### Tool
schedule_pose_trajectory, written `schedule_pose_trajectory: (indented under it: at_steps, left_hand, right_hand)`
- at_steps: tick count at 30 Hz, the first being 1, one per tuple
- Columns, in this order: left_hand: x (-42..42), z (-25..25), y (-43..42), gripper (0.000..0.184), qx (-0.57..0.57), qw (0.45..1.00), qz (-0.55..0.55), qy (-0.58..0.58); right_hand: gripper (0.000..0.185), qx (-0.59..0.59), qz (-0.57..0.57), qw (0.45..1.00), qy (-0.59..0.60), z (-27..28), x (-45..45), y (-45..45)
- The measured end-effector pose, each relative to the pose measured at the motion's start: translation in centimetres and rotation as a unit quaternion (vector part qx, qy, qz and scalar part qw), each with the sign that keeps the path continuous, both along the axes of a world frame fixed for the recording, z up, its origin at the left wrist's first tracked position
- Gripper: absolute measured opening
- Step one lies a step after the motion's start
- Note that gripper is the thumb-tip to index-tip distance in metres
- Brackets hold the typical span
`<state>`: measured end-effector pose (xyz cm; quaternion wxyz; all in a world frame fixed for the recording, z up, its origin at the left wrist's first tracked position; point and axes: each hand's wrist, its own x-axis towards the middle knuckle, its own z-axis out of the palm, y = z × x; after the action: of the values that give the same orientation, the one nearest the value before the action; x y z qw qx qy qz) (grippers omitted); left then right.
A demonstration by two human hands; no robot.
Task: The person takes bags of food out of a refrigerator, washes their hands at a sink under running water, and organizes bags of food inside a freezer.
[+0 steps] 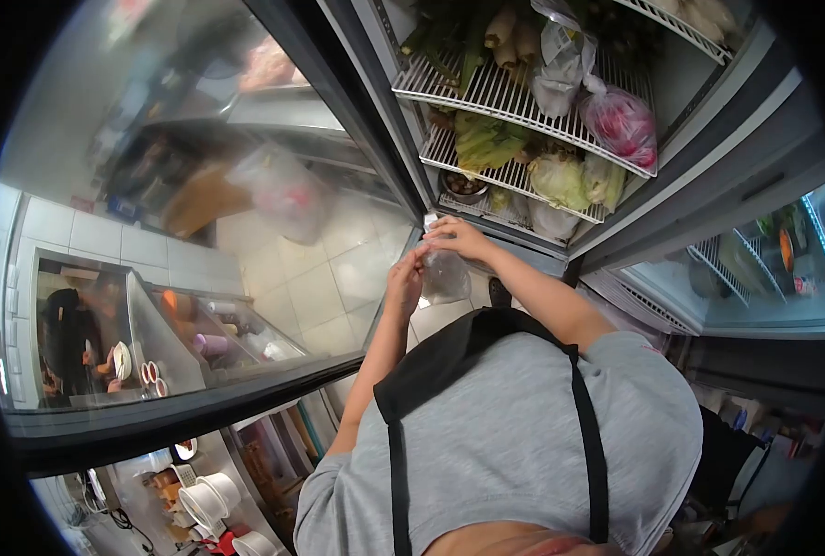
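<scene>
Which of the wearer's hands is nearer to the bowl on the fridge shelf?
Right. The right hand, at the top of the plastic bag, appears just below the bowl; the left hand is lower and farther left, also at the bag.

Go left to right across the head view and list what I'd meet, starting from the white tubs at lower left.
White tubs → left hand → right hand, both hands at a clear plastic bag → pale green leafy head → knotted bag with pink contents → orange item.
</scene>
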<state>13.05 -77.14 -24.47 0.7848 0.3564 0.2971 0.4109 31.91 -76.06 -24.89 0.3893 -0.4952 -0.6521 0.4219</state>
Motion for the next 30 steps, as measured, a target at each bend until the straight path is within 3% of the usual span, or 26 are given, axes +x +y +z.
schedule_pose_trajectory:
  at_steps: [2,3,5,6,8,13,17,19,20,21,22,23,26,30]
  left_hand:
    - [1.3,1.5,0.6,0.021,0.025,0.998,0.036,0.049]
    - [2.4,2.5,1.2,0.02,0.145,0.981,0.008,0.127]
    - [4.5,4.7,1.2,0.017,0.36,0.888,-0.054,0.28]
    - [6.1,6.3,0.4,0.013,0.425,0.859,-0.077,0.274]
    - [8.5,6.0,-0.8,0.011,0.432,0.85,-0.112,0.28]
    - [11.1,7.3,-1.3,0.009,0.484,0.832,-0.169,0.212]
    - [10.4,10.2,0.8,0.015,0.304,0.911,-0.228,0.16]
    - [9.1,11.8,2.1,0.022,0.089,0.974,-0.202,0.058]
    - [8.4,11.6,3.2,0.021,0.055,0.973,-0.222,-0.035]
    - [7.8,10.3,4.3,0.023,0.034,0.965,-0.241,-0.093]
    - [7.8,12.3,4.0,0.026,-0.01,0.945,-0.262,-0.195]
    - [8.1,12.0,4.4,0.028,0.032,0.927,-0.262,-0.268]
    - [8.7,16.9,4.4,0.038,0.111,0.901,-0.281,-0.311]
    - [8.2,21.3,5.4,0.048,0.247,0.851,-0.382,-0.263]
  right_hand:
    - [0.059,-0.021,0.045,0.996,0.078,0.9,1.2,-1.2]
    - [0.059,0.028,-0.024,0.999,0.019,-0.3,1.0,-2.3]
    - [0.06,0.14,-0.052,0.983,-0.111,-4.9,1.2,-2.0]
    - [0.06,0.198,-0.062,0.963,-0.174,-6.8,1.4,-1.9]
    - [0.073,0.172,-0.075,0.98,-0.068,-8.1,2.3,-2.5]
    - [0.083,0.104,-0.034,0.993,-0.044,-6.5,4.9,-5.6]
    - [0.092,0.119,-0.013,0.991,-0.065,-4.0,6.5,-4.7]
    - [0.097,0.155,-0.022,0.986,-0.058,0.1,6.8,-3.3]
    - [0.099,0.16,-0.02,0.987,-0.024,3.6,6.7,-3.2]
    - [0.101,0.108,-0.001,0.99,0.09,7.4,5.8,-3.4]
    - [0.097,0.113,-0.017,0.991,0.064,9.7,5.9,-3.6]
    - [0.09,0.122,-0.011,0.991,0.047,11.0,6.1,-3.2]
    - [0.078,0.167,-0.038,0.985,0.017,15.1,5.8,-1.9]
    - [0.072,0.27,-0.083,0.959,0.003,17.2,4.5,-1.3]
